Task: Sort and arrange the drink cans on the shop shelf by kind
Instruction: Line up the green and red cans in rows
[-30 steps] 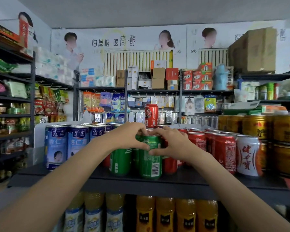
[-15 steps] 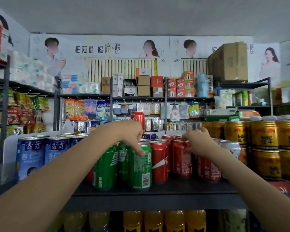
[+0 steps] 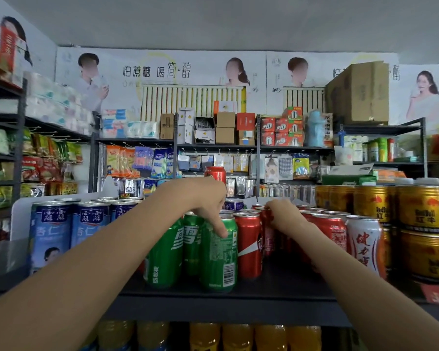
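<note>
Both hands are raised to the dark shop shelf point(image 3: 276, 287), where the drink cans stand in groups.

The left hand point(image 3: 203, 201) is set over the green cans point(image 3: 188, 249) near the front edge of the shelf, left of centre. Its fingers point(image 3: 219, 228) are curled down over the top of the front green can point(image 3: 219, 259), with one fingertip pressed on the can's face just below the rim. The can is gripped from above and stands upright on the shelf.

The right hand point(image 3: 284, 215) is placed on a red can point(image 3: 268, 234) in the second row, just behind the front red cola can point(image 3: 249, 245). Its fingers are curled round the can's upper part; the can is held.

The front red cola can stands touching the right side of the gripped green can. More red cans point(image 3: 327, 229) are packed behind and to the right. A white-and-red can point(image 3: 364, 245) is seen at the right end of the red group, beside stacked gold cans point(image 3: 426, 234) at the shelf's right edge.

Blue-and-white cans point(image 3: 71, 229) are lined up toward the shelf's left edge, apart from the green ones. One red can point(image 3: 215, 174) is seen raised above the rest behind the left hand; what carries it cannot be told.

Orange bottles point(image 3: 236, 336) are visible on the level below.
</note>
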A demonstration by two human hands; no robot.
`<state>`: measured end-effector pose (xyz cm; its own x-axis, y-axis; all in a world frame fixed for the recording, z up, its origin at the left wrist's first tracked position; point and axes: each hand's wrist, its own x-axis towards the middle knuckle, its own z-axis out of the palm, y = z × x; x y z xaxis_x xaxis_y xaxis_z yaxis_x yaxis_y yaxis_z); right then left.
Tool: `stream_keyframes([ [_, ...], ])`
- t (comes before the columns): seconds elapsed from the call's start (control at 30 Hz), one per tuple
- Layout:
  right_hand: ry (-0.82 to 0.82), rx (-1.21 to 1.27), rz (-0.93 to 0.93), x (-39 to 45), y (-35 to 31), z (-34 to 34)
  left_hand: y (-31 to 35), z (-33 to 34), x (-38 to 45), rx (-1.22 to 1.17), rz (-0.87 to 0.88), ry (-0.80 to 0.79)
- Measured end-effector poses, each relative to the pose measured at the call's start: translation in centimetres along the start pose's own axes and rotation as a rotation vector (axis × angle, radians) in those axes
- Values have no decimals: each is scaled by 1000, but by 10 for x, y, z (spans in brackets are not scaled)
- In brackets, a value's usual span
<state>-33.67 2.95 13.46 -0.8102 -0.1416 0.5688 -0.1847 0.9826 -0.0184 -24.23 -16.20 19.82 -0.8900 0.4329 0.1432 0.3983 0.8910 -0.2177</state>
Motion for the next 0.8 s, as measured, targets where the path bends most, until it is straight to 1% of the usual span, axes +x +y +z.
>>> stream_keyframes([
  [0.1,81,215,71,-5,4,-4,1,0,-1,22,8,9],
  [0.17,132,361,14,-7,-2,-17,-1,0,-1,18,12,11],
  [0.23,52,487,-81,-10,-13,-27,-1,1,-1,5,15,11],
  [0.3,-66,476,-90,-8,-21,-27,-2,3,-1,-6,16,13],
  [0.33,-101,502,-45,-7,-21,-25,-3,4,-1,-11,14,14],
  [0.43,-212,705,122,-6,-21,-27,-5,7,-2,-29,10,24],
  [0.47,-251,724,160,-7,-22,-29,-6,8,-2,-38,9,28],
  [0.53,-275,675,185,-7,-26,-32,-7,9,-2,-49,9,36],
  [0.63,-237,530,125,-7,-27,-36,-8,11,-2,-52,9,41],
  [0.73,-302,402,65,-12,-16,-50,-9,11,-3,-88,5,66],
  [0.8,-313,385,10,-12,-8,-53,-8,10,-3,-111,2,69],
])
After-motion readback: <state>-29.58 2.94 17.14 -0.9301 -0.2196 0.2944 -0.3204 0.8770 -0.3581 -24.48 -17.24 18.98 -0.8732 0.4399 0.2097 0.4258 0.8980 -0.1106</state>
